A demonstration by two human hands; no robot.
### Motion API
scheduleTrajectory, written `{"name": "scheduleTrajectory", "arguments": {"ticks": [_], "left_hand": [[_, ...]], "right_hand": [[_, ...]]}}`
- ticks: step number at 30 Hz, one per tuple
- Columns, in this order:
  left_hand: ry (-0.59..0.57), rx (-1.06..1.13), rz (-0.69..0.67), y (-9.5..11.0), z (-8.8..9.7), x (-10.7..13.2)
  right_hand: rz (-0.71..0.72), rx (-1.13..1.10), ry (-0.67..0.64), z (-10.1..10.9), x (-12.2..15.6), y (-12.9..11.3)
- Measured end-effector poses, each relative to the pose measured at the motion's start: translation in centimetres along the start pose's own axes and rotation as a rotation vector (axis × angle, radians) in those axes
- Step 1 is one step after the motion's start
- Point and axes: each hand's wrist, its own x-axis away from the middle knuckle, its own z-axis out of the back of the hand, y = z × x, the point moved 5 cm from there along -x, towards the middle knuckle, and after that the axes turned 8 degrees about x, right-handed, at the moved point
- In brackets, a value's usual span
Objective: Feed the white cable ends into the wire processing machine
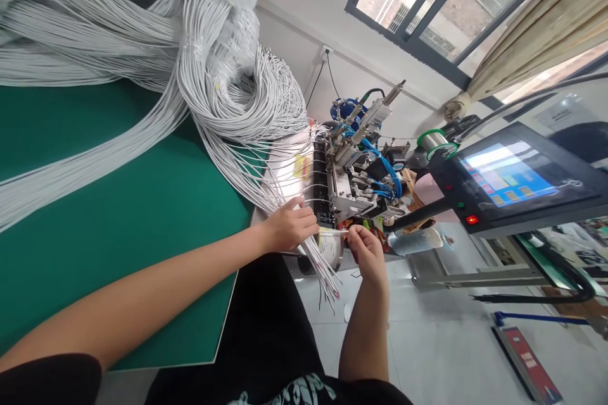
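Note:
My left hand (289,224) is closed around a bunch of thin white cables (319,264) at the edge of the green table (118,215); their stripped ends hang down below it. Fingers pinched, my right hand (365,252) holds the end of a single white cable (335,232) stretched between both hands. Both hands sit just in front of a small metal machine (354,174) with blue tubes, where several cables lie side by side in a black holder (322,193).
A large heap of white cable bundles (199,57) covers the table's far side. A control panel with a lit touchscreen (510,180) and a red button stands to the right. A wire spool (433,141) sits behind the machine. A window fills the upper right.

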Motion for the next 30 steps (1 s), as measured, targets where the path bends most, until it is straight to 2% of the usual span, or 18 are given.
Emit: {"name": "scheduleTrajectory", "arguments": {"ticks": [3,6,10,13,18,21,26,30], "left_hand": [[-0.009,0.011,0.016,-0.1,-0.1,0.0],[-0.019,0.010,0.051,-0.3,-0.6,0.2],[-0.022,0.002,0.063,-0.5,-1.2,0.4],[-0.004,-0.014,0.091,-0.6,-1.3,0.4],[0.013,-0.041,0.145,-0.6,-1.0,0.1],[-0.010,-0.056,0.194,-0.8,-1.1,0.0],[-0.081,-0.048,0.279,-1.1,-1.7,0.3],[-0.096,-0.024,0.293,-1.2,-1.8,0.4]], "right_hand": [[0.069,-0.117,0.076,-0.6,-0.8,0.1],[0.110,-0.194,0.072,-1.3,-1.4,0.0],[0.096,-0.207,0.073,-1.5,-1.9,-0.1],[0.105,-0.113,0.096,-1.0,-2.1,-0.3],[0.135,0.253,0.127,-0.4,-2.6,-0.2],[0.126,0.310,0.115,-0.7,-3.2,0.5],[0.110,0.164,0.034,-1.5,-4.0,1.5],[-0.011,-0.006,0.042,-2.2,-4.3,2.2]]}}
